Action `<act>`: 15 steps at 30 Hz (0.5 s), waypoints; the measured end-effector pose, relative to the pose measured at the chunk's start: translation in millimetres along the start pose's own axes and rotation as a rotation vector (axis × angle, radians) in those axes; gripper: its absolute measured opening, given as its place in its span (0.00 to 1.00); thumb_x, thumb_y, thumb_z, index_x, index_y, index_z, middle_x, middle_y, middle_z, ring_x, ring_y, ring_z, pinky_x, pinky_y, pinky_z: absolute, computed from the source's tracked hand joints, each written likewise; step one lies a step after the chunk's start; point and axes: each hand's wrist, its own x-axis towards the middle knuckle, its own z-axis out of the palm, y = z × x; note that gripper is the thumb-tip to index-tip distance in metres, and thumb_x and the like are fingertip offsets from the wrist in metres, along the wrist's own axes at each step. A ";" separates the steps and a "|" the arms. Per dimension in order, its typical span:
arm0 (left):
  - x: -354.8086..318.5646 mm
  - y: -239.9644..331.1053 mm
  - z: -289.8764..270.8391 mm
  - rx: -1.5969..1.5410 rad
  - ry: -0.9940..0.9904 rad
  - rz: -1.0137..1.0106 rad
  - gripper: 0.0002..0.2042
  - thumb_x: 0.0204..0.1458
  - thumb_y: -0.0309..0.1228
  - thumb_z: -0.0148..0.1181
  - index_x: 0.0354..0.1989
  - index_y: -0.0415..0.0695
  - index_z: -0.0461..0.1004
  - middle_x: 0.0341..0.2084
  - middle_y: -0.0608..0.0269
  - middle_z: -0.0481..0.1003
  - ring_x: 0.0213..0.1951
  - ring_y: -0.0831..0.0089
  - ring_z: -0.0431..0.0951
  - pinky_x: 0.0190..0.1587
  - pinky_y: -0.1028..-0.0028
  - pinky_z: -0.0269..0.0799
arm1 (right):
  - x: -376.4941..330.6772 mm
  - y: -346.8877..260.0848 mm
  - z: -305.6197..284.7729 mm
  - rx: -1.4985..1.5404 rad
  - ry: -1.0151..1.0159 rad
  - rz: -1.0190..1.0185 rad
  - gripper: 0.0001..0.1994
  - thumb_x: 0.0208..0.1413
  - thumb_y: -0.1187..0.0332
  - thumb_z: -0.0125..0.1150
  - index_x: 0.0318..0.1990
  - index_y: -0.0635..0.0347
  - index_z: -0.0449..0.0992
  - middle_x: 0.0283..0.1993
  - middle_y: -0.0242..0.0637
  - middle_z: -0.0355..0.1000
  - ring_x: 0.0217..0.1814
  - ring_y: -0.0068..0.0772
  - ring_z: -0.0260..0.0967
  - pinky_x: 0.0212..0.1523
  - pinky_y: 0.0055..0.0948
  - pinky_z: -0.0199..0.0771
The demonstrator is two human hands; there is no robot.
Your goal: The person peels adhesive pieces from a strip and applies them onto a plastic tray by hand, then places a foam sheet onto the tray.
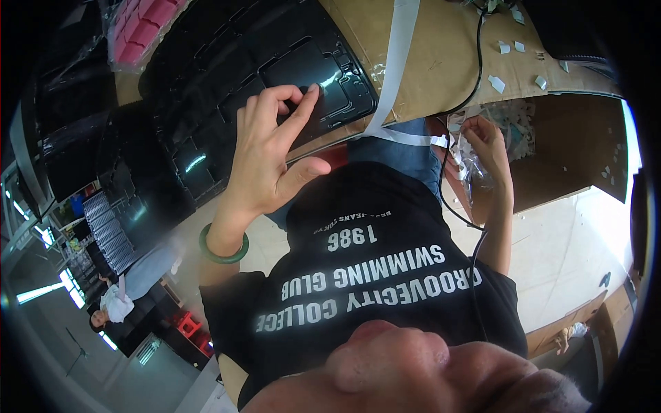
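Observation:
My left hand [272,151] is raised over the near edge of a black moulded plastic tray [296,63]. Its thumb stands apart and the fingers are bent, with nothing seen between them. A green bangle [224,256] circles that wrist. At the right, my right hand [487,143] is at the mouth of an open cardboard box [575,148], its fingertips pinched together. Clear crinkled film [475,175] hangs just below those fingers, beside the end of a white strip [406,138]. Whether the pinch holds the film, the strip or a small scrap I cannot tell.
White scraps [497,84] are scattered on the cardboard surface [441,62]. A black cable [475,62] runs across it and down past my right arm. Pink moulded trays [143,31] in clear film sit far left. Another person [117,303] is in the left background.

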 end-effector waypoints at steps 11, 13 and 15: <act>4.4 28.1 6.4 0.789 -0.002 0.121 0.59 0.42 0.83 0.27 0.56 0.35 0.75 0.46 0.56 0.75 0.43 0.65 0.71 0.52 0.64 0.57 | 3.3 11.8 5.4 0.010 0.003 -0.022 0.04 0.57 0.77 0.57 0.37 0.69 0.74 0.28 0.33 0.73 0.28 0.20 0.71 0.32 0.22 0.72; 4.4 28.8 5.5 0.798 -0.004 0.135 0.59 0.42 0.82 0.29 0.54 0.33 0.76 0.46 0.56 0.77 0.43 0.65 0.71 0.53 0.64 0.58 | 3.6 12.3 8.0 0.030 0.005 -0.020 0.04 0.57 0.77 0.57 0.38 0.69 0.75 0.28 0.33 0.73 0.28 0.20 0.71 0.32 0.22 0.72; 4.0 29.2 5.3 0.824 -0.017 0.132 0.60 0.42 0.83 0.24 0.56 0.37 0.76 0.47 0.56 0.75 0.43 0.64 0.71 0.51 0.64 0.56 | 3.8 11.4 9.7 0.051 0.007 -0.018 0.04 0.57 0.77 0.57 0.38 0.69 0.75 0.28 0.33 0.73 0.28 0.20 0.71 0.31 0.22 0.72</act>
